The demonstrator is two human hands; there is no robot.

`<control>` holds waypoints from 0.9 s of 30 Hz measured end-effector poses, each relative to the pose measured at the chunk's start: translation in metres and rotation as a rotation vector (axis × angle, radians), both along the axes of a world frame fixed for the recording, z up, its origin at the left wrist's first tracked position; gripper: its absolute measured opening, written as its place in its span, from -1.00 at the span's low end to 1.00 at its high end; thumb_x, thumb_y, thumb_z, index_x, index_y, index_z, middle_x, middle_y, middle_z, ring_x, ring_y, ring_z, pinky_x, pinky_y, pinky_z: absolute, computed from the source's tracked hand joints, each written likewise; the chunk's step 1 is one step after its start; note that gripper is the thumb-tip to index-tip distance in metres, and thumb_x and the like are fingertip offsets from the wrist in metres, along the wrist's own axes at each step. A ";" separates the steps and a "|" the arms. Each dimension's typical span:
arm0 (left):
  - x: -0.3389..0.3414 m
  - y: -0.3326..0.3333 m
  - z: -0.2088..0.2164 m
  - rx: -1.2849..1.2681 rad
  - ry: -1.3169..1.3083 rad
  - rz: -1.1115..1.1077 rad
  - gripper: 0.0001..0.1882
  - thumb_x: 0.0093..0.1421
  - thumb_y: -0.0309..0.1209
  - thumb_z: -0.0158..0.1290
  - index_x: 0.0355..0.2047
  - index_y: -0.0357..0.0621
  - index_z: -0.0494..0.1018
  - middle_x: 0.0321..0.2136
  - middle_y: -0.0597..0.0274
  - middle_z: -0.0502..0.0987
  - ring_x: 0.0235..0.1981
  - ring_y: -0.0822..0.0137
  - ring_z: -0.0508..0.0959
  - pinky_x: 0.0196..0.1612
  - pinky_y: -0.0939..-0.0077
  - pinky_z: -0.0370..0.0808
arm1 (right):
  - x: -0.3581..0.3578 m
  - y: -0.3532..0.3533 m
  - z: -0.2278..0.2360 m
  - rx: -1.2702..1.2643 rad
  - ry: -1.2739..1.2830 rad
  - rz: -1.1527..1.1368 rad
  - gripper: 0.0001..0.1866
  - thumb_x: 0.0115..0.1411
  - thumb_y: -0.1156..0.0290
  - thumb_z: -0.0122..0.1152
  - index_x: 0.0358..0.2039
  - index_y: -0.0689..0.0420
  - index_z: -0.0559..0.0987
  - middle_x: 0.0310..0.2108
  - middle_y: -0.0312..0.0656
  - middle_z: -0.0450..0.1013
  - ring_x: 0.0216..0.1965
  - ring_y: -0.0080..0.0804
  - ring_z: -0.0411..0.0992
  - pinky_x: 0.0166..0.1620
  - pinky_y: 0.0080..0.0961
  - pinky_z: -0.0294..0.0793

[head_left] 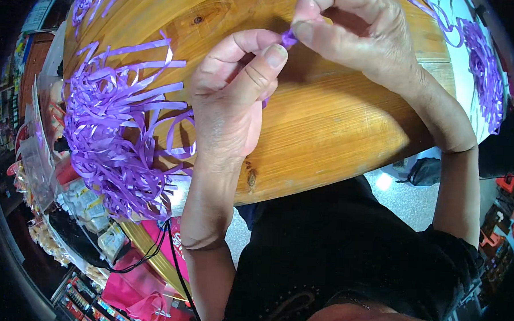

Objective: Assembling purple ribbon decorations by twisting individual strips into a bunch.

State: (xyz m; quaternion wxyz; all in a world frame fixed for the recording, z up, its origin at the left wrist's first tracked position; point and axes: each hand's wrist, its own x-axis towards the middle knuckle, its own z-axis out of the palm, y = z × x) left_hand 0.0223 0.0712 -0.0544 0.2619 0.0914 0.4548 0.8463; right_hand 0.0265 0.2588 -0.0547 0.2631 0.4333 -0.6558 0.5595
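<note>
Between my two hands, above the wooden table, is a short piece of purple ribbon [288,39], bunched or knotted where it shows. My left hand [235,79] pinches it between thumb and forefinger. From the other side, the thumb and fingertips of my right hand [354,35] close on its upper end. A bit more purple shows at the edge of my left palm; whether it is the same ribbon I cannot tell. Left of my left wrist lies a large tangled heap of purple ribbons [112,131], with several loose ends stretching toward my hand.
The round wooden table [326,140] curves around in front of me. Another bundle of purple ribbons [484,73] lies on white material at the right edge. Beyond the left edge are plastic bags [86,202], black cords [165,237] and a pink bag [133,293].
</note>
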 end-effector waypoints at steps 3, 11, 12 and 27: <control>-0.001 -0.002 -0.002 0.001 -0.012 -0.005 -0.84 0.05 -0.60 0.11 -0.30 -0.30 0.47 -0.57 0.42 0.40 -0.66 0.66 0.19 -0.61 0.78 0.07 | 0.001 -0.003 0.000 -0.053 -0.078 0.037 -0.95 0.07 0.54 0.17 -0.44 0.21 0.49 -0.46 -0.37 0.44 -0.37 -0.71 0.36 -0.25 -0.74 0.36; -0.002 -0.005 0.002 -0.036 -0.009 -0.028 -0.84 0.12 -0.49 0.06 -0.29 -0.27 0.42 -0.53 0.36 0.36 -0.62 0.60 0.17 -0.54 0.69 0.12 | 0.000 -0.003 -0.002 -0.091 -0.095 0.033 -0.95 0.07 0.54 0.17 -0.43 0.21 0.49 -0.45 -0.36 0.44 -0.36 -0.70 0.36 -0.23 -0.74 0.35; -0.002 -0.005 0.001 -0.029 -0.009 -0.031 -0.84 0.11 -0.49 0.06 -0.29 -0.28 0.42 -0.52 0.36 0.37 -0.62 0.60 0.17 -0.54 0.70 0.12 | 0.001 -0.003 -0.001 -0.071 -0.079 -0.008 -0.94 0.07 0.53 0.17 -0.42 0.21 0.49 -0.45 -0.36 0.44 -0.36 -0.70 0.36 -0.23 -0.74 0.35; -0.002 -0.008 0.001 -0.140 0.112 0.143 -0.88 0.06 -0.54 0.14 -0.36 -0.26 0.50 -0.54 0.40 0.48 -0.59 0.69 0.35 -0.64 0.86 0.14 | 0.007 -0.003 0.028 0.085 -0.073 -0.118 -0.73 0.10 0.44 0.19 -0.15 0.19 0.52 -0.31 -0.27 0.46 -0.26 -0.57 0.37 -0.22 -0.68 0.31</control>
